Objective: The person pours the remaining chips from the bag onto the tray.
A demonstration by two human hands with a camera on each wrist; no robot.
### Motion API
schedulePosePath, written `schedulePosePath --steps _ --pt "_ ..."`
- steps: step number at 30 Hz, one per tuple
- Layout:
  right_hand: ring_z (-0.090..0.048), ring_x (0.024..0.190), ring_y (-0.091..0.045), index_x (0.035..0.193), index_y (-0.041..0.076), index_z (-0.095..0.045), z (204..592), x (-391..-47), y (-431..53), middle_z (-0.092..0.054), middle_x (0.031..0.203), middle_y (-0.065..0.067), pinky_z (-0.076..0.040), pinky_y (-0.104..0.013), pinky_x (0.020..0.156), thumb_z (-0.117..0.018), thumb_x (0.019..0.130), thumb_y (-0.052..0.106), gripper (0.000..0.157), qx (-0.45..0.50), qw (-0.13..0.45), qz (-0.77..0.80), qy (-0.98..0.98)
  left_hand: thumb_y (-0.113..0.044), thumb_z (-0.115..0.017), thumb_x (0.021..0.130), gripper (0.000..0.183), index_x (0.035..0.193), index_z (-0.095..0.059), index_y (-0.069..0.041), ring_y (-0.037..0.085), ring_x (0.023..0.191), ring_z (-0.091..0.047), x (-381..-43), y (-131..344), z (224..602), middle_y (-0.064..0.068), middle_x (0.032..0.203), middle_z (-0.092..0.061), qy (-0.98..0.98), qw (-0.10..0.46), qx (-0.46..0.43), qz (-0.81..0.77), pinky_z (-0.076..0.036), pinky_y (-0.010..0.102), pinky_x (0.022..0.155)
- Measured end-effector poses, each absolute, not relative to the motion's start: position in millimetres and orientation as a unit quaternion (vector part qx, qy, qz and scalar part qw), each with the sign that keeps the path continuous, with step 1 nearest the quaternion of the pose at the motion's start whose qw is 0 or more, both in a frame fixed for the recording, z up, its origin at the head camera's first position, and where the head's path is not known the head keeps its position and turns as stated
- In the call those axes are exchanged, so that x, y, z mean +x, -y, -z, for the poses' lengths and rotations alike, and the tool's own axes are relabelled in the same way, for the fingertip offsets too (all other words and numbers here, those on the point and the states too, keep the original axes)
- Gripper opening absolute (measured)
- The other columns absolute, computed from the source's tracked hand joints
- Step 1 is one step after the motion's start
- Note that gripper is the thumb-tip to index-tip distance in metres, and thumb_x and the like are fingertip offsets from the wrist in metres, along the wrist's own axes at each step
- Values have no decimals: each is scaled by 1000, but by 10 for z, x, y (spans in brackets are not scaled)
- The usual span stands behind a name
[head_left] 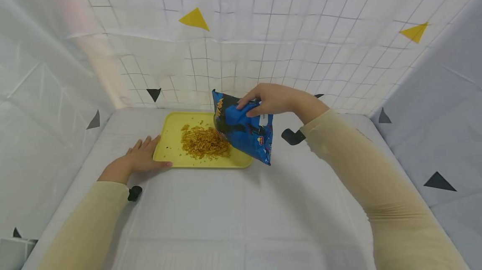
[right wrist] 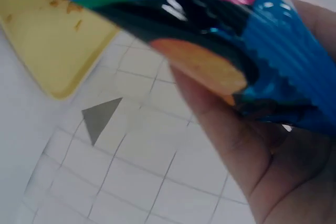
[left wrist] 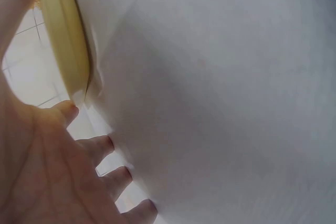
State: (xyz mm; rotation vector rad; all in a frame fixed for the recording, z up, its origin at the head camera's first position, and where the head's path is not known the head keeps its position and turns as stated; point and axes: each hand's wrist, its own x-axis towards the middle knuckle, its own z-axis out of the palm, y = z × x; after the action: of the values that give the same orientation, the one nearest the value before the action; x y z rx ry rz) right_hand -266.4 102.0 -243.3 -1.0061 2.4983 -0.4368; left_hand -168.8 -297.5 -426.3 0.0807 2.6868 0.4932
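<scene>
A blue and black chip bag (head_left: 241, 125) hangs tilted over the right part of a yellow tray (head_left: 165, 153). My right hand (head_left: 276, 98) grips the bag near its upper right edge, and the right wrist view shows the crimped blue foil (right wrist: 283, 51) against the palm. Below the bag's left side, a heap of golden-brown crumbled chips (head_left: 203, 142) covers the middle of the tray. My left hand (head_left: 141, 157) lies with fingers spread at the tray's left end, its thumb along the front left corner. In the left wrist view the fingers (left wrist: 97, 148) are extended beside the tray's side (left wrist: 63, 30).
A white cloth (head_left: 196, 219) covers the table. Behind it rises a white sheet (head_left: 241, 69) with a grid and yellow and black triangles. Grey-white sheets (head_left: 433, 136) stand on both sides. A black device (head_left: 293, 137) sits at my right wrist, another (head_left: 134, 193) at my left.
</scene>
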Motion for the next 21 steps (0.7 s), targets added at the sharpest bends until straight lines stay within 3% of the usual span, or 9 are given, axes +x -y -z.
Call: schedulePosePath --steps 11,21 --pt "-43 139 -20 131 31 -68 2367 -2671 -1123 -54 145 8 -40 -48 111 -68 97 29 34 -355 190 163 -901 -74 -64 81 124 159 -4 1 63 142 4 -1697 2964 4254 39 158 1 -963 199 35 -177 -4 77 109" --pt "-44 139 -15 132 32 -67 2357 -2730 -1030 -54 145 10 -41 -42 110 -67 98 29 34 -377 182 206 -884 -75 -63 81 125 159 -2 1 63 141 5 -1698 2967 4263 39 158 3 -962 203 35 -177 -3 76 109"
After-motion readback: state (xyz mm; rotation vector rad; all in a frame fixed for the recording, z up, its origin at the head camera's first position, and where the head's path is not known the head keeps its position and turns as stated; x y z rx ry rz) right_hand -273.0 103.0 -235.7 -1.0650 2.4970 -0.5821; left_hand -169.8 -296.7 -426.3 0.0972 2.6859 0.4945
